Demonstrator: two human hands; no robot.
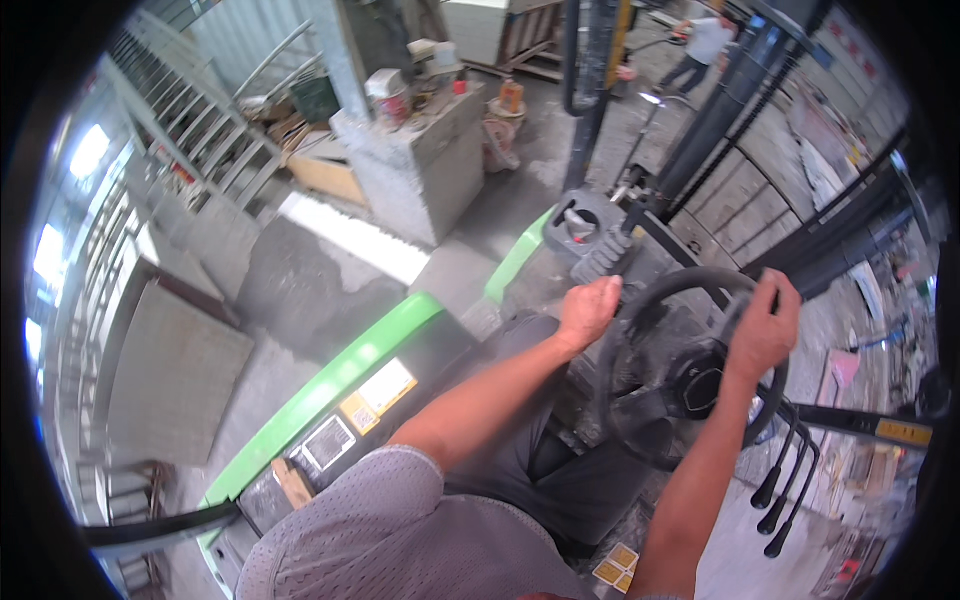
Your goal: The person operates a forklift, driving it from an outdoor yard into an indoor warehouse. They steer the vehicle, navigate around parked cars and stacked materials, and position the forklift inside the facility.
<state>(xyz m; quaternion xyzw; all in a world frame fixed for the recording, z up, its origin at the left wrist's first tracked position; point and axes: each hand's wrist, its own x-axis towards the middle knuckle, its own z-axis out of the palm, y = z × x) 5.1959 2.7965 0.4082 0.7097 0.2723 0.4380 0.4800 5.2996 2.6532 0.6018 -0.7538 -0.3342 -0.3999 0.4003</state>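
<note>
I sit at the controls of a forklift with a black steering wheel (612, 384) ahead of me. Wrapped round the upper right of its rim is my right hand (766, 328). My left hand (590, 313) is closed in a fist just off the wheel's left side, close to a ribbed grey part (601, 256) of the dashboard. Whatever the left fingers hold, if anything, is hidden. Three black-knobbed levers (771, 519) stand to the right of the wheel, with neither hand on them.
Ahead rise the dark mast (712, 105) and a wire guard. A concrete block (418, 165) with buckets on top stands front left, near metal stairs (205, 120). A grey slab (175, 375) stands at left. Another person (705, 45) is at the far right.
</note>
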